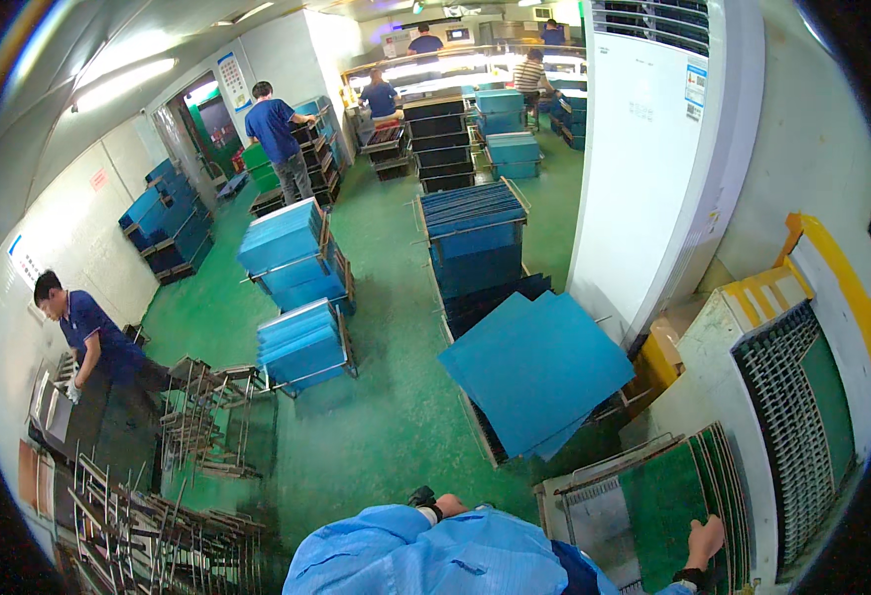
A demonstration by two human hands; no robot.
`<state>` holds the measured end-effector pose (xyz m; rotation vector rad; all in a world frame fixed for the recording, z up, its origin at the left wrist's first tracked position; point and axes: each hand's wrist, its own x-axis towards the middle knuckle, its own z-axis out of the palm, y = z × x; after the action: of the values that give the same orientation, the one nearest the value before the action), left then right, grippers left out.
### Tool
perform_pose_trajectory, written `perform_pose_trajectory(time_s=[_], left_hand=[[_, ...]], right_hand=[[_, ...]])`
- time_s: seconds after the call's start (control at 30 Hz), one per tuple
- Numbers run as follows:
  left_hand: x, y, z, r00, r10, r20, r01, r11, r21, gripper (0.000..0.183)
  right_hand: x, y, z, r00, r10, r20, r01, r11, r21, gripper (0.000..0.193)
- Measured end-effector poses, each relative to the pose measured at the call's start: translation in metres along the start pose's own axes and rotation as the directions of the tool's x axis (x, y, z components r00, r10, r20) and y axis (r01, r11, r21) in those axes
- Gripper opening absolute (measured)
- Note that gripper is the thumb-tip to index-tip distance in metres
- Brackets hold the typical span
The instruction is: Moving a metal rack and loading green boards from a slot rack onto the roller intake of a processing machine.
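My right hand (705,541), a black band at its wrist, is at the lower right with its fingers curled at a thin green panel (665,501). The panel stands in a metal rack with several others, their edges (723,476) side by side. In front of my body is my left hand (451,506), beside a dark band at the cuff of my blue sleeve (386,531). Its fingers are mostly hidden, and whether it holds anything does not show.
Large blue sheets (539,362) lie fanned on a rack ahead. A machine with a slotted conveyor (797,397) stands at the right, below a tall white cabinet (643,149). Empty metal racks (168,535) are piled lower left. A co-worker (98,332) stands at the left wall.
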<state>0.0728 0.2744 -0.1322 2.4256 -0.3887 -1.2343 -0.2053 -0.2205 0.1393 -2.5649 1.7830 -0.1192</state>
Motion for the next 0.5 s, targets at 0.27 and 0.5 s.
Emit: perform_pose_trajectory(time_s=[0.27,0.5], left_hand=[[0.006,-0.011,0.008,0.999,0.031,-0.009,-0.031,0.999,-0.016,0.047],[-0.002,-0.011,0.000,0.996,0.083,0.020,-0.082,0.996,-0.023,0.046]], right_hand=[[-0.002,0.004,0.004,0.998,-0.030,-0.054,0.030,0.999,0.009,0.033],[-0.012,-0.009,-0.021,0.998,-0.005,0.067,0.005,1.000,-0.003,0.038]])
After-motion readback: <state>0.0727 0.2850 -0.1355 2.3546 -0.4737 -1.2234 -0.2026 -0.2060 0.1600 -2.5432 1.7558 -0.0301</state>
